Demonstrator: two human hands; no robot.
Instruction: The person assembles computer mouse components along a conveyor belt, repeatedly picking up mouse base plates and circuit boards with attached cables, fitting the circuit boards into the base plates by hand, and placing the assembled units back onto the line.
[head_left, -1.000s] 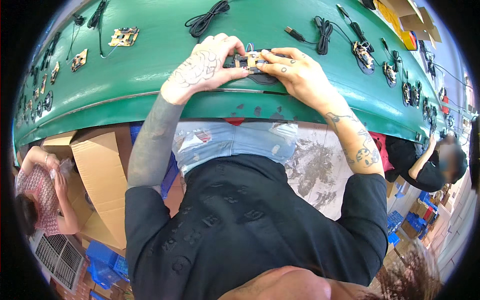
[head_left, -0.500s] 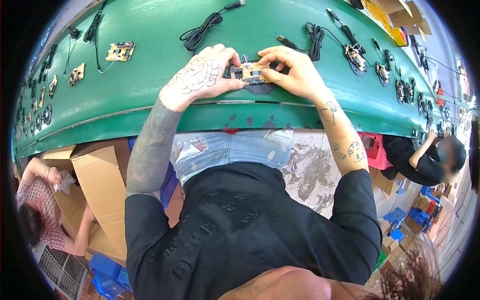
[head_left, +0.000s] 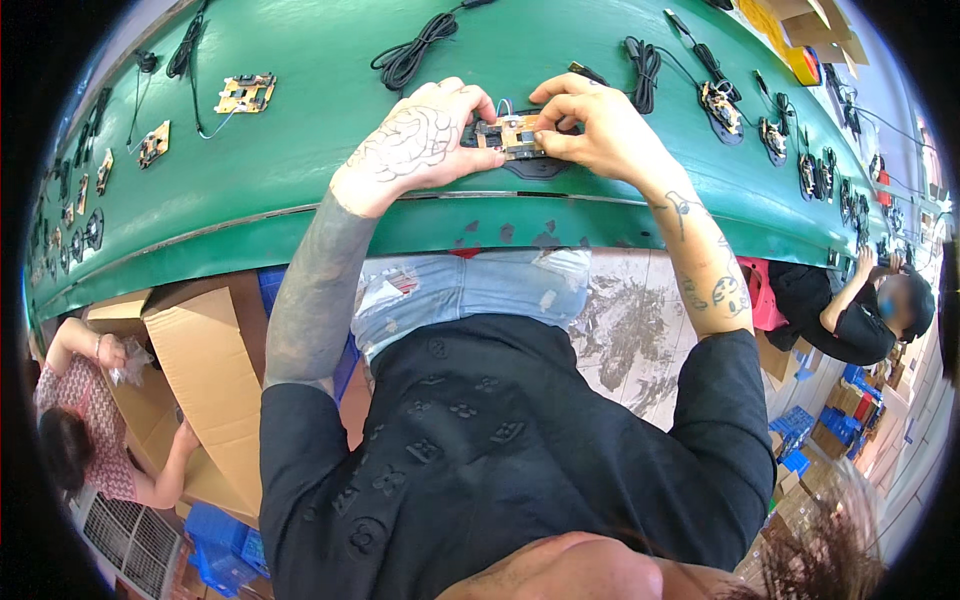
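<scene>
A tan circuit board (head_left: 520, 141) with black parts and thin wires sits over a dark rounded base plate (head_left: 537, 171) on the green work surface. From its left side, my left hand (head_left: 425, 135) pinches the board between thumb and fingers. My right hand (head_left: 605, 132) has its thumb and fingers closed on the board's right end. The fingers hide part of both ends and much of the plate's rim. Just beyond my left hand lies a coiled black cable (head_left: 412, 58); another coiled cable (head_left: 643, 75) lies past my right hand.
Left along the green surface (head_left: 310, 120) lie more boards, one a tan board (head_left: 246, 94). Board-and-plate assemblies with cables (head_left: 720, 108) line the right. A co-worker (head_left: 845, 315) sits far right; another person (head_left: 95, 440) handles an open cardboard box (head_left: 205, 385) lower left.
Both hands and the board appear slightly farther right and higher in the picture, as do the nearby cables. My grip on the board looks much the same.
</scene>
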